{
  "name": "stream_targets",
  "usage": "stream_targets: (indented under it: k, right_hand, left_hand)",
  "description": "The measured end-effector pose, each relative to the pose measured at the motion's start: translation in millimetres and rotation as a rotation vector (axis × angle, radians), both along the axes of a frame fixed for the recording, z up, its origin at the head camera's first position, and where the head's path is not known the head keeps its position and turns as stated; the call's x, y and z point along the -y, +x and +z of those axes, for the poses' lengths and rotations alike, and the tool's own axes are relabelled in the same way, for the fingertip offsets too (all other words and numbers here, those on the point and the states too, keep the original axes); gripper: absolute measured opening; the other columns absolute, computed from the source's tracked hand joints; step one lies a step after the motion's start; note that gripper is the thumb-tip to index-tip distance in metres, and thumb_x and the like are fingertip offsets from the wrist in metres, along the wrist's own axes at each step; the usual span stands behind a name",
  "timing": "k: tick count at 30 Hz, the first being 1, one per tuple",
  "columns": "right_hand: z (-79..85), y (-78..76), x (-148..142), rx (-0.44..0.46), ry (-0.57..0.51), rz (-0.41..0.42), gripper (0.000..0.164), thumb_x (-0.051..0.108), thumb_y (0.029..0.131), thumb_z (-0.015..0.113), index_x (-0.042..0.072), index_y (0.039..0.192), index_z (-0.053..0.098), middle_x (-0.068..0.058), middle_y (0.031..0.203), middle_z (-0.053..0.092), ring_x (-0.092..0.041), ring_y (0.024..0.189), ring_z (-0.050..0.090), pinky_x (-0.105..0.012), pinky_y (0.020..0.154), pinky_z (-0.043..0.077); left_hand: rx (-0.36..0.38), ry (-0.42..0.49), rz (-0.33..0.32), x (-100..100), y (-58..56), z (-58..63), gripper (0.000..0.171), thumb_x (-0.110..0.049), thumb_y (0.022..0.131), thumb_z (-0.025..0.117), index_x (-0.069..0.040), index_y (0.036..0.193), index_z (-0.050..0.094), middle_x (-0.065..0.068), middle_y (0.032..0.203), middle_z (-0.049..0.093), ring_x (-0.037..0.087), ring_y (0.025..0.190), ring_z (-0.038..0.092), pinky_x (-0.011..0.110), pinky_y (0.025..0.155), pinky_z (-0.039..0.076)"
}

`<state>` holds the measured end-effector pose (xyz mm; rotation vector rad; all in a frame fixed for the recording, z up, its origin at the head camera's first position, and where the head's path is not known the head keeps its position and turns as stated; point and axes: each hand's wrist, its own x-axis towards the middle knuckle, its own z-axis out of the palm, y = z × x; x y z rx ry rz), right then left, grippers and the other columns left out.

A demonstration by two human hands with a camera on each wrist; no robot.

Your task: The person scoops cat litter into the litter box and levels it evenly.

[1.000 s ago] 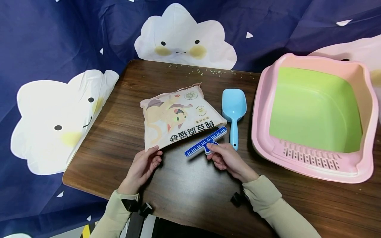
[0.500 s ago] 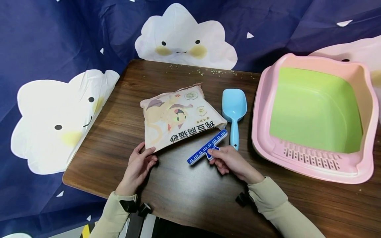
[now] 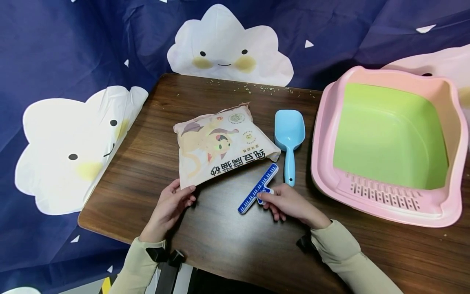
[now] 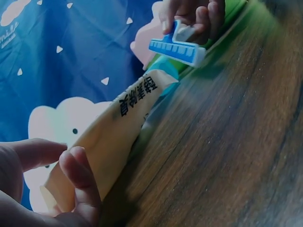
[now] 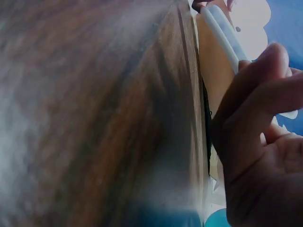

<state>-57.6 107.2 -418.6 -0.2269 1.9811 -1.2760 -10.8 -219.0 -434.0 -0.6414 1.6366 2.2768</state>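
Observation:
A cream bag of cat litter [image 3: 220, 143], printed with a cartoon cat, lies flat on the table. My left hand [image 3: 169, 208] holds its near left corner between thumb and fingers; in the left wrist view the fingertips [image 4: 78, 165] overlap the end of the bag [image 4: 118, 123]. My right hand [image 3: 288, 204] pinches a blue and white bag clip [image 3: 258, 190] by its grip, just in front of the bag's near right corner. The clip's long bar slants up to the right. Seen from the right wrist, the clip [image 5: 225, 35] shows edge-on beyond curled fingers.
A light blue scoop [image 3: 289, 139] lies right of the bag, its handle close to my right hand. The pink litter box [image 3: 319, 175] with a green inside stands at the right. Small pale crumbs [image 3: 269, 88] dot the table's far edge, before a blue curtain [image 3: 330, 24].
My right hand has drawn the clip a little toward me and turned its bar steeper. My left hand has slid slightly left and back at the bag's corner. The bag stays in place.

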Motion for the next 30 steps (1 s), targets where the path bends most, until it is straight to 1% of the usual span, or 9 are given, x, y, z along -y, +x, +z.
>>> stream_targets:
  k: [6, 11, 14, 18, 19, 21, 25, 27, 30]
  right_hand:
    - [-2.4, 2.0, -2.3, -0.017, 0.091, 0.030, 0.047, 0.044, 0.093, 0.059, 0.002, 0.073, 0.065, 0.002, 0.047, 0.055, -0.009, 0.038, 0.048, -0.024, 0.037, 0.042]
    - [-3.4, 3.0, -3.8, -0.097, 0.155, 0.023, 0.051, 0.046, 0.092, 0.059, 0.004, 0.064, 0.061, 0.001, 0.046, 0.055, -0.009, 0.035, 0.047, -0.027, 0.037, 0.044]
    - [-2.2, 4.4, -5.1, -0.132, 0.214, 0.017, 0.054, 0.049, 0.091, 0.060, 0.005, 0.060, 0.059, 0.000, 0.045, 0.055, -0.010, 0.035, 0.049, -0.029, 0.037, 0.046]
    - [0.8, 6.3, -7.7, -0.144, 0.263, 0.014, 0.056, 0.053, 0.090, 0.060, 0.007, 0.059, 0.059, -0.001, 0.045, 0.055, -0.011, 0.035, 0.050, -0.029, 0.038, 0.046]
    - [1.3, 6.5, -8.7, -0.145, 0.267, 0.015, 0.056, 0.053, 0.090, 0.060, 0.006, 0.059, 0.059, 0.000, 0.045, 0.055, -0.012, 0.035, 0.050, -0.029, 0.038, 0.046]
    - [2.0, 6.9, -11.1, -0.140, 0.270, 0.017, 0.055, 0.053, 0.090, 0.060, 0.006, 0.059, 0.059, 0.000, 0.045, 0.055, -0.012, 0.036, 0.050, -0.029, 0.038, 0.046]
    - [2.2, 6.7, -16.9, -0.126, 0.265, 0.013, 0.054, 0.052, 0.091, 0.059, 0.006, 0.062, 0.059, -0.001, 0.048, 0.056, -0.013, 0.038, 0.053, -0.031, 0.040, 0.049]
    - [1.9, 6.0, -19.8, -0.132, 0.273, 0.004, 0.054, 0.052, 0.090, 0.060, 0.006, 0.062, 0.058, -0.001, 0.049, 0.056, -0.013, 0.039, 0.054, -0.032, 0.040, 0.050]
    - [1.7, 4.7, -23.5, -0.154, 0.302, -0.008, 0.054, 0.054, 0.089, 0.060, 0.008, 0.062, 0.057, -0.002, 0.048, 0.056, -0.013, 0.038, 0.054, -0.032, 0.040, 0.050]
  left_hand:
    - [0.002, -0.026, -0.052, 1.5, 1.2, 0.0, 0.025, 0.000, 0.090, 0.061, -0.006, 0.112, 0.050, -0.005, 0.077, 0.067, 0.006, 0.062, 0.063, 0.016, 0.055, 0.051]
    - [0.006, -0.059, -0.067, 0.5, 1.6, -1.2, 0.019, 0.000, 0.090, 0.062, -0.007, 0.105, 0.054, -0.006, 0.077, 0.067, 0.006, 0.064, 0.064, 0.016, 0.057, 0.052]
    - [0.007, -0.083, -0.050, 0.1, 1.6, -2.5, 0.014, -0.002, 0.089, 0.064, -0.007, 0.100, 0.058, -0.004, 0.076, 0.067, 0.006, 0.063, 0.063, 0.017, 0.057, 0.052]
    - [-0.014, -0.123, -0.049, 0.5, 2.3, -2.3, 0.006, -0.004, 0.090, 0.064, -0.008, 0.095, 0.064, -0.001, 0.076, 0.069, 0.007, 0.062, 0.064, 0.018, 0.055, 0.053]
    - [-0.027, -0.138, -0.061, 1.3, 2.6, -1.8, 0.005, -0.006, 0.091, 0.064, -0.007, 0.095, 0.065, -0.001, 0.077, 0.070, 0.007, 0.062, 0.065, 0.019, 0.055, 0.053]
    - [-0.045, -0.166, -0.083, 2.8, 3.1, 0.1, 0.009, -0.008, 0.092, 0.064, -0.002, 0.098, 0.066, 0.000, 0.078, 0.071, 0.008, 0.063, 0.066, 0.020, 0.054, 0.053]
    - [-0.048, -0.209, -0.146, 6.9, 3.7, 4.8, 0.028, -0.016, 0.093, 0.065, 0.008, 0.108, 0.062, 0.000, 0.076, 0.073, 0.010, 0.061, 0.068, 0.021, 0.051, 0.053]
    - [-0.037, -0.224, -0.174, 8.6, 3.7, 7.3, 0.032, -0.018, 0.093, 0.064, 0.010, 0.109, 0.060, 0.000, 0.073, 0.073, 0.011, 0.059, 0.068, 0.022, 0.050, 0.054]
    - [-0.042, -0.264, -0.198, 10.8, 3.5, 10.1, 0.031, -0.020, 0.093, 0.064, 0.009, 0.104, 0.062, -0.001, 0.068, 0.071, 0.011, 0.054, 0.067, 0.023, 0.048, 0.053]
